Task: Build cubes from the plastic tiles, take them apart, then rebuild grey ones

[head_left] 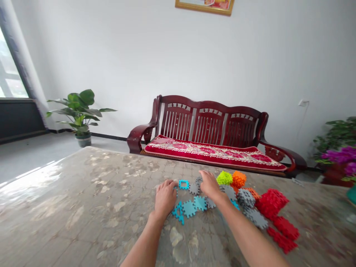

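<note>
My left hand has its fingers curled down over a blue interlocking tile, which is mostly hidden beneath them. Under the fingers of my right hand is a grey tile with a round opening; the hand partly covers it. Between the hands lie a blue frame tile and a plain grey tile. Nearer to me, a row holds a blue triangular piece, a teal tile, another teal tile and a grey tile partly behind my right wrist.
Right of my right arm are yellow-green pieces, orange pieces, a grey stack and red stacks. The patterned tablecloth covers the table. Beyond stand a wooden bench and a potted plant.
</note>
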Demonstrator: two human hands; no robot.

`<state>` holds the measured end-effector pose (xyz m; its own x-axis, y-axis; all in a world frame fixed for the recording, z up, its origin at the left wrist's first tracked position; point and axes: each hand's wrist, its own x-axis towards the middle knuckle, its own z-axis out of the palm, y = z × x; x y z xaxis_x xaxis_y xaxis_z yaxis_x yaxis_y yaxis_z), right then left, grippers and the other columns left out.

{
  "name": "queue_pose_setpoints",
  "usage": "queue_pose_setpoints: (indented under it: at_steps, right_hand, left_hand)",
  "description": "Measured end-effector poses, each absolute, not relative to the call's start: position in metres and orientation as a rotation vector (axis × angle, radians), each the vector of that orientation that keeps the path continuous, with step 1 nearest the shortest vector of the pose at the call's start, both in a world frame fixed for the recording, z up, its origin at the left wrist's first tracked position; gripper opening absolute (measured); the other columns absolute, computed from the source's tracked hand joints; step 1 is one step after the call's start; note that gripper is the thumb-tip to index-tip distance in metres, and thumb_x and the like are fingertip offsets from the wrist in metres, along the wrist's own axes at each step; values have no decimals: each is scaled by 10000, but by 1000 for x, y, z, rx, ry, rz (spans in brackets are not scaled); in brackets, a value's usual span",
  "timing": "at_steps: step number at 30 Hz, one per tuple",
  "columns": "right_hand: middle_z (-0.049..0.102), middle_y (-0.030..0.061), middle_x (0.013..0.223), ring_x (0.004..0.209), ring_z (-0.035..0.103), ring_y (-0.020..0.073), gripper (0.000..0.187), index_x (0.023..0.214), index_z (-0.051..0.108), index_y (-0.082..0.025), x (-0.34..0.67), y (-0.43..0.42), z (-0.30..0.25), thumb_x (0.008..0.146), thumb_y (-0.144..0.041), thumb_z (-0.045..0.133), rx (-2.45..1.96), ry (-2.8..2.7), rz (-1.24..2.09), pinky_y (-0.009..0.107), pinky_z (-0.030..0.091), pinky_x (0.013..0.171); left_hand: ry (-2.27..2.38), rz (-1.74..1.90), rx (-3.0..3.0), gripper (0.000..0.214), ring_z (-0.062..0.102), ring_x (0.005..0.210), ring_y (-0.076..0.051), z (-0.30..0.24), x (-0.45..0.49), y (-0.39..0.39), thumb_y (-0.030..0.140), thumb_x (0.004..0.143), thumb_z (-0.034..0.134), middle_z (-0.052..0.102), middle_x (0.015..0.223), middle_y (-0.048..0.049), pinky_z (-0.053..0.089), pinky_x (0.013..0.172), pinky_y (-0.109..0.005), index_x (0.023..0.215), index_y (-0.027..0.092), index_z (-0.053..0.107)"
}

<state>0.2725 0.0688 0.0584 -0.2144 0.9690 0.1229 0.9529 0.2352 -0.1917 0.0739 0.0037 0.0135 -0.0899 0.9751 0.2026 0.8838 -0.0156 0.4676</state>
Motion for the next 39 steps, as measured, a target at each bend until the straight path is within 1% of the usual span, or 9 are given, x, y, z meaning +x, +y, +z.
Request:
queue_pose_setpoints:
  at_steps: [6,10,17,21,27,29,32,35,39]
  right_hand:
    - [662,97,1261,1171,598,245,642,1326,556,-210,278,86,45,711,-25,535,-1909,-2411,179,329,444,941]
    - [669,102,1235,1148,608,245,554,1307,565,-220,282,87,41,769,-89,537,-1894,-2436,123,342,442,931]
    - [686,166,1169,1148,601,275,453,1267,589,-152,279,75,43,821,-114,518,-1800,-2488,37,373,407,984]
    - [700,207,1117,1118,620,306,474,1281,578,-109,278,72,44,813,-90,510,-1783,-2454,52,388,429,950]
    - [723,134,1118,1040,670,231,541,1357,530,-159,286,78,55,834,-73,423,-1755,-2306,174,324,467,885]
    - [741,89,1079,1023,676,195,530,1325,566,-176,288,79,57,824,-85,416,-1724,-2276,243,283,477,866]
    - [760,43,1033,1010,682,161,497,1196,667,-198,291,78,54,791,-76,406,-1658,-2286,348,246,482,863]
    - [749,43,1096,1064,663,166,450,1083,725,-204,293,74,46,792,-85,403,-1590,-2314,404,263,468,920]
    - [729,65,1144,1069,658,179,401,1135,701,-194,294,66,41,824,-168,448,-1555,-2340,433,283,470,928]
  left_hand:
    - [2055,735,1977,370,534,1213,-202,15,74,4,179,867,449,624,1283,-44,342,1047,-354,1146,278,672]
    - [2046,740,1977,375,529,1223,-206,15,74,4,182,864,447,627,1284,-41,341,1049,-361,1144,278,677]
    - [2059,742,1987,379,525,1236,-207,14,74,4,193,868,447,623,1297,-37,334,1064,-359,1157,283,674]
    - [2059,745,1988,380,533,1229,-207,14,73,5,191,866,448,627,1292,-36,339,1062,-359,1158,281,673]
    - [2043,774,1983,371,537,1224,-213,13,74,6,190,862,446,633,1277,-40,338,1061,-368,1133,270,685]
    - [2048,770,1979,371,543,1215,-211,14,74,5,187,858,447,636,1271,-41,342,1058,-365,1132,268,685]
    - [2055,758,1977,369,543,1212,-207,16,74,4,189,855,455,638,1267,-38,343,1055,-356,1133,276,683]
    - [2051,761,1983,368,534,1223,-208,16,74,4,196,858,459,632,1275,-39,341,1056,-357,1141,277,680]
    - [2051,749,1979,371,532,1224,-202,15,73,4,196,857,461,627,1282,-38,339,1059,-349,1146,283,677]
